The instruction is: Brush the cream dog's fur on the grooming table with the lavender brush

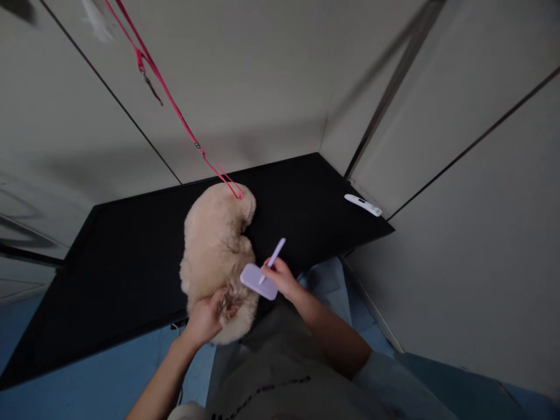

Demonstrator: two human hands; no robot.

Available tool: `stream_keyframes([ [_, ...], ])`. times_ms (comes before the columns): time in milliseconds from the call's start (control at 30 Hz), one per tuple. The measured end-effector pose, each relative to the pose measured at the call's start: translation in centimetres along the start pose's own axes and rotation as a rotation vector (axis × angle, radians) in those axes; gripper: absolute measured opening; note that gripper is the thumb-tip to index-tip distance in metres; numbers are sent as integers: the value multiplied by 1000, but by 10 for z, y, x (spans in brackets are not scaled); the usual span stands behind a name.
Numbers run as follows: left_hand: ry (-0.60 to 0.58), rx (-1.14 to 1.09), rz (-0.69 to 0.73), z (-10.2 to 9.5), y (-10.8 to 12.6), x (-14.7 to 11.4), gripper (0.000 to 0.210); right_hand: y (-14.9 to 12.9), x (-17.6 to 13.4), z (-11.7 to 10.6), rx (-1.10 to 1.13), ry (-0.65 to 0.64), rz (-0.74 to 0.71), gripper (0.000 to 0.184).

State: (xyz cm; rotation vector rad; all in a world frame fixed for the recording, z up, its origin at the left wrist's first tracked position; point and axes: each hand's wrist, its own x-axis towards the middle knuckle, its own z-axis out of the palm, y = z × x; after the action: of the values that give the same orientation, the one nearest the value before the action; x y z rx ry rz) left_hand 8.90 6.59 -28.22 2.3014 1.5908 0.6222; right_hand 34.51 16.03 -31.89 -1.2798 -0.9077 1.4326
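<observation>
A fluffy cream-coloured dog (210, 233) is on the black table (131, 245), its body stretching from the far side to the edge near me. My left hand (207, 318) is closed on the dog's fur at the near end, where some darker hair shows; part of its fingers is sunk in the coat. In my right hand (282, 279) is a lilac pet slicker brush (251, 279), gripped where the handle meets the head. The brush head is close beside the dog's near flank; whether its bristles touch the coat I cannot tell.
A pink grooming leash (175, 108) runs down from the upper left to a loop at the dog's far end. A white clipper-like device (363, 205) lies at the table's right corner. Grey walls (262, 76) stand behind and to the right.
</observation>
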Motion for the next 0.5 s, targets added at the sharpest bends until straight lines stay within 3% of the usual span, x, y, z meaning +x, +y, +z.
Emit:
stream_keyframes([
  [33,-49,-8,5,-2,2,2,28,-1,3,-1,9,-5,23,30],
  [167,-195,-91,106,-11,11,15,37,-3,11,-3,50,194,-30,29],
  [300,-211,-86,119,-14,15,22,31,-3,11,-2,49,8,-21,29],
  [333,-212,-83,101,-14,14,23,30,-3,12,-4,25,26,2,29],
  [433,-203,-100,46,-15,14,24,33,-5,14,-9,1,260,-38,28],
  [500,-183,-104,34,-15,15,25,35,-2,12,-7,21,210,-91,27],
])
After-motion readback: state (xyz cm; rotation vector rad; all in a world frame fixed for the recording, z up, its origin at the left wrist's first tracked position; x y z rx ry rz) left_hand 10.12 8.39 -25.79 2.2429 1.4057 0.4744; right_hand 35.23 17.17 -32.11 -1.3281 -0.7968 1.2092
